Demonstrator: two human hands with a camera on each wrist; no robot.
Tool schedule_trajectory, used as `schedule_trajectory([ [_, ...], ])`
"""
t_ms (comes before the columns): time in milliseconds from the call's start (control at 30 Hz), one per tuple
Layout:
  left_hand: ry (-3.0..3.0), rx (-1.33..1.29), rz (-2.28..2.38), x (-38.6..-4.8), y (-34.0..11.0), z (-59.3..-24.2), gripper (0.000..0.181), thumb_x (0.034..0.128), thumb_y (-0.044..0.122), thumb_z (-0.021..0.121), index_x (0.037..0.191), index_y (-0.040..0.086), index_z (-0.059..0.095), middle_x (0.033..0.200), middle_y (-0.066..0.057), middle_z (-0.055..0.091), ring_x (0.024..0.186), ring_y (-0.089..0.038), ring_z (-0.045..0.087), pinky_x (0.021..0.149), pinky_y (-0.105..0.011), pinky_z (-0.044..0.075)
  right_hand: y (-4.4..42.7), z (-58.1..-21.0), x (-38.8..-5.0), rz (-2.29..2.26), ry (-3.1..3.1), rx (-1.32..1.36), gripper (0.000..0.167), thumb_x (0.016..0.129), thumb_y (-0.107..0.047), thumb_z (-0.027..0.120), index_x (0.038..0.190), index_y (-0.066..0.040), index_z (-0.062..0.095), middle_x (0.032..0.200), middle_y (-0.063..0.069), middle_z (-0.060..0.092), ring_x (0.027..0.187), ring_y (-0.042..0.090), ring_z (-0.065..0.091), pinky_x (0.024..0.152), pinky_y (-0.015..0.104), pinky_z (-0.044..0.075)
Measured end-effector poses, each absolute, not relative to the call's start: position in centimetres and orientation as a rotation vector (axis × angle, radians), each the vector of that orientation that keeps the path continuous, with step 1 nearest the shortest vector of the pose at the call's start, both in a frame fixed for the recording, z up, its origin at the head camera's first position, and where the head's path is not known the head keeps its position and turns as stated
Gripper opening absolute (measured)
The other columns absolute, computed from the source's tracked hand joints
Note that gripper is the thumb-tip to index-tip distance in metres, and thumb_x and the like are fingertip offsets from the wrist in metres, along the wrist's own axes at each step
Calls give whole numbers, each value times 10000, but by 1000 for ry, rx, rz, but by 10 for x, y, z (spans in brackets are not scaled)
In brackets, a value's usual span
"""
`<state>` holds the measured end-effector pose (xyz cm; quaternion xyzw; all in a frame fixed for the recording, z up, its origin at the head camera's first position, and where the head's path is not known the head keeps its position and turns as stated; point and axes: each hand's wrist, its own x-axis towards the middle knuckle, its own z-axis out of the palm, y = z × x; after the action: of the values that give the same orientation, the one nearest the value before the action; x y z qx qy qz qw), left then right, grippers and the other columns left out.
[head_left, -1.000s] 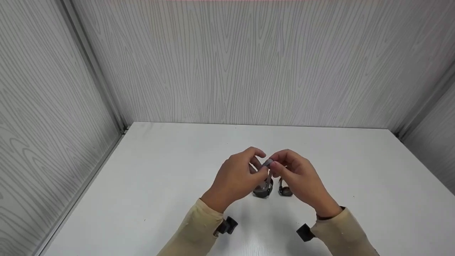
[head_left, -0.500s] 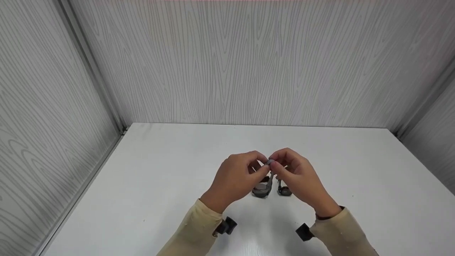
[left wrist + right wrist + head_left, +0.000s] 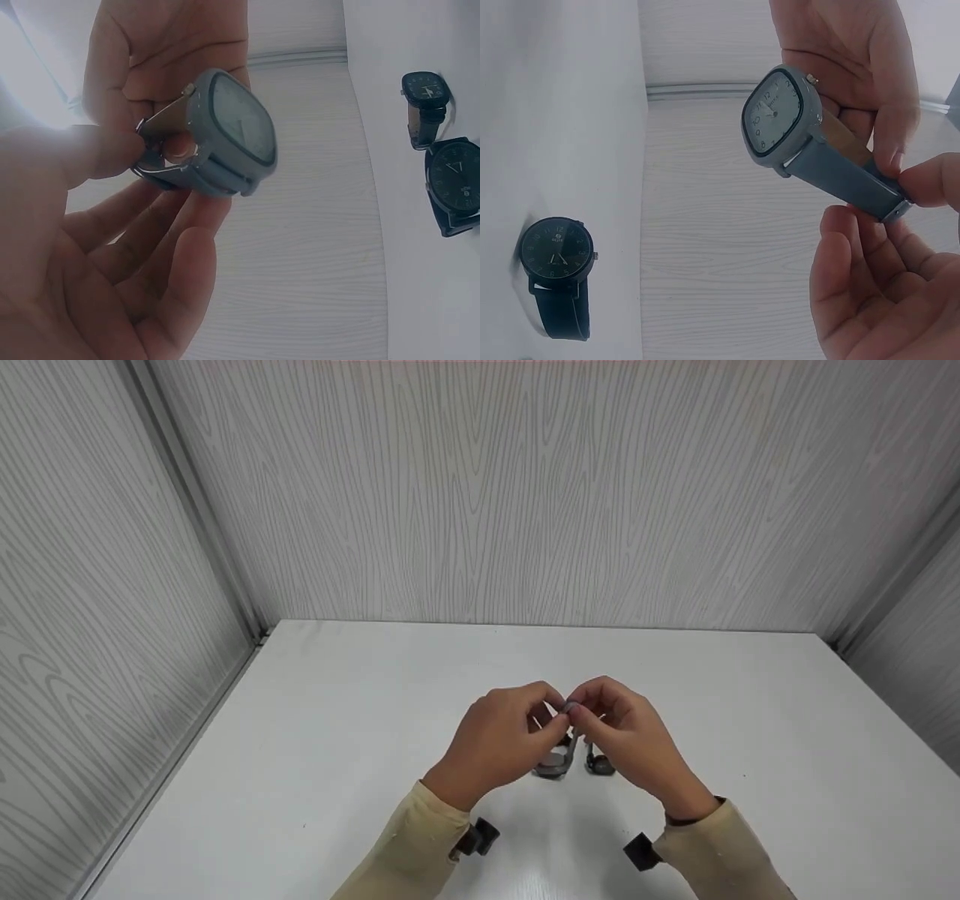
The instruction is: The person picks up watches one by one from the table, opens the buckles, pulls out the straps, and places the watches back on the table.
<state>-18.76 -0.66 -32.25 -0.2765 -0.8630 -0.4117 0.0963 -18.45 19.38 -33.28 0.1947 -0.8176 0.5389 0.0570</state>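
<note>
A grey wristwatch [image 3: 774,112] with a squarish face and a grey strap is held up between both hands. My left hand [image 3: 499,731] pinches its strap from one side. On the other side my right hand [image 3: 626,731] grips the strap near the buckle [image 3: 896,210] with thumb and fingertips. Both ends of the strap come together at the fingers, forming a loop, as the left wrist view shows. In the head view the hands hide most of the strap. Whether the buckle is fastened cannot be told.
On the white table [image 3: 360,750] lie two dark watches: a round black one [image 3: 456,176] and a smaller squarish one [image 3: 426,90]. Pale wood-grain panels [image 3: 480,495] enclose the table at the back and sides. Black camera mounts [image 3: 484,836] sit at the wrists.
My left index finger, raised a second ago, has come down onto the strap beside the right fingertips. The right hand has hardly moved.
</note>
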Motion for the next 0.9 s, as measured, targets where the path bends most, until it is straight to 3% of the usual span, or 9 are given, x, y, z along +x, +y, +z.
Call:
schedule_trajectory([
  [267, -2552, -839, -1200, -187, -6, -323, 121, 999, 251, 634, 1050, 190, 724, 782, 157, 684, 661, 7, 589, 600, -238, 482, 194, -332, -184, 1659, -2459, 596, 71, 1025, -150, 653, 1050, -86, 670, 935, 221, 644, 789, 284, 619, 638, 270, 490],
  [533, -2560, -830, -1192, -188, -6, -324, 110, 1002, 261, 638, 1036, 194, 718, 787, 154, 683, 671, 11, 592, 604, -234, 486, 194, -333, -185, 1600, -2497, 586, 94, 1034, -176, 644, 1073, -96, 677, 920, 99, 661, 791, 201, 612, 647, 268, 494],
  [900, -2577, -839, -1133, -188, -6, -325, 120, 1004, 249, 629, 1042, 182, 721, 782, 142, 686, 644, 8, 576, 594, -225, 474, 194, -336, -186, 1596, -2520, 584, 85, 1032, -185, 651, 1039, -103, 669, 924, 97, 661, 797, 214, 610, 636, 272, 495],
])
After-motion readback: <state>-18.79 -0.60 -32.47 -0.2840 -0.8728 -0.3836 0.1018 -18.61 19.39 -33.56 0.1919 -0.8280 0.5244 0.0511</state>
